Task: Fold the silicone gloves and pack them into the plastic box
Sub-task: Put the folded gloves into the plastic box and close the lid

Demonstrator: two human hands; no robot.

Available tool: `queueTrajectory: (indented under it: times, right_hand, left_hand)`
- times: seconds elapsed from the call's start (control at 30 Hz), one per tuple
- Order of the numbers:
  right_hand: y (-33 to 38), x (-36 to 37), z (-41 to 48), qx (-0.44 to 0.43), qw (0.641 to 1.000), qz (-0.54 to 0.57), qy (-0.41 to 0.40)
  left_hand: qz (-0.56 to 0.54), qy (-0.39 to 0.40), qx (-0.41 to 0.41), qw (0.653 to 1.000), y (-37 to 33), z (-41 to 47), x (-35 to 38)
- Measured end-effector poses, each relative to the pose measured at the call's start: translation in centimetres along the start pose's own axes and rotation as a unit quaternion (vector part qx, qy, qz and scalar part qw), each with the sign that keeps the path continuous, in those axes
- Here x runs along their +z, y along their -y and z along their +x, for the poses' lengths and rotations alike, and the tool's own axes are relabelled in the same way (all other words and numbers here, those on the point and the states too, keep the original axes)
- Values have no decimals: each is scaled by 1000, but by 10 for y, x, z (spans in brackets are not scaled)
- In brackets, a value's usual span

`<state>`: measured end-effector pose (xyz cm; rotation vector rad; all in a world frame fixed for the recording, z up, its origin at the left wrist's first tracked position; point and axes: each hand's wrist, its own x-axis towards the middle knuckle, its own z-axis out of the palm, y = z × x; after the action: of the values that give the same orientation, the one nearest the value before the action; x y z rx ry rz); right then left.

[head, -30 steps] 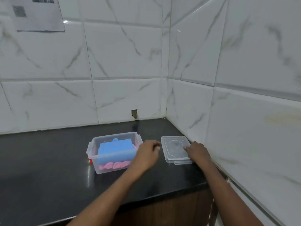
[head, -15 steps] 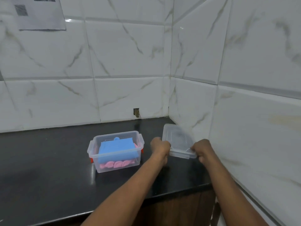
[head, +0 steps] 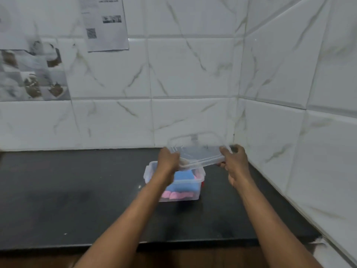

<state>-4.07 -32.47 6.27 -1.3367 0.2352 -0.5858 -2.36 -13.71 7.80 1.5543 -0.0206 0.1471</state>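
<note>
Both hands grip the clear rectangular plastic lid [head: 199,151], left hand [head: 169,160] and right hand [head: 234,159] at opposite ends, above the clear plastic box [head: 193,190] holding folded blue and pink silicone gloves [head: 182,182]; the black counter [head: 77,190] lies open to the left.

Clear glossy plastic lid [head: 201,151] and box [head: 190,187]; matt blue and pink silicone gloves [head: 183,177]; dark polished desk [head: 77,190]; glossy marbled wall tiles [head: 193,74].

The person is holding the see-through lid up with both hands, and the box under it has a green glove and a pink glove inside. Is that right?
Almost. The head view shows both the left hand and the right hand holding the clear lid above the plastic box. But the top glove isn't green: it is a blue glove, lying over the pink glove.
</note>
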Motion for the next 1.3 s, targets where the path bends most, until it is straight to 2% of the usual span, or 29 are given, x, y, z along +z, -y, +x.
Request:
queueTrajectory:
  times: [0.07,0.17,0.27,0.33,0.53,0.63,0.73,0.83,0.9,1.07,1.13,1.2,1.3]
  right_hand:
    - [-7,7,6,-24,994,-104,35]
    - [-21,27,2,-48,965,-244,79]
    - [-33,51,-11,-109,886,-445,65]
    - [-35,62,-20,-115,860,-495,34]
    - [-40,71,-20,-115,813,-570,15]
    - [-49,66,-16,-95,806,-583,25]
    - [-56,66,-8,-55,834,-547,53]
    - [-53,68,2,-5,858,-495,135]
    - [-49,68,8,1,862,-477,171]
    - [-56,73,17,-41,814,-557,160]
    - [-58,75,18,-49,801,-575,162]
    - [-59,75,20,-53,795,-581,167]
    - [-61,75,26,-57,798,-578,160]
  left_hand:
    - [38,13,-4,999,0,17,-37]
    - [143,-15,-9,990,6,35,-72]
    - [328,-79,10,941,15,42,-84]
    - [387,-95,13,917,21,43,-85]
    - [432,-107,-3,896,36,38,-83]
    - [409,-90,-13,908,41,40,-83]
    - [341,-60,-55,937,41,45,-85]
    - [286,-38,-95,953,38,56,-86]
    - [264,-20,-90,960,40,68,-82]
    - [275,-65,-106,953,52,83,-74]
    - [264,-59,-126,954,56,87,-76]
    - [258,-48,-138,955,58,88,-76]
    - [304,-52,-122,943,56,85,-74]
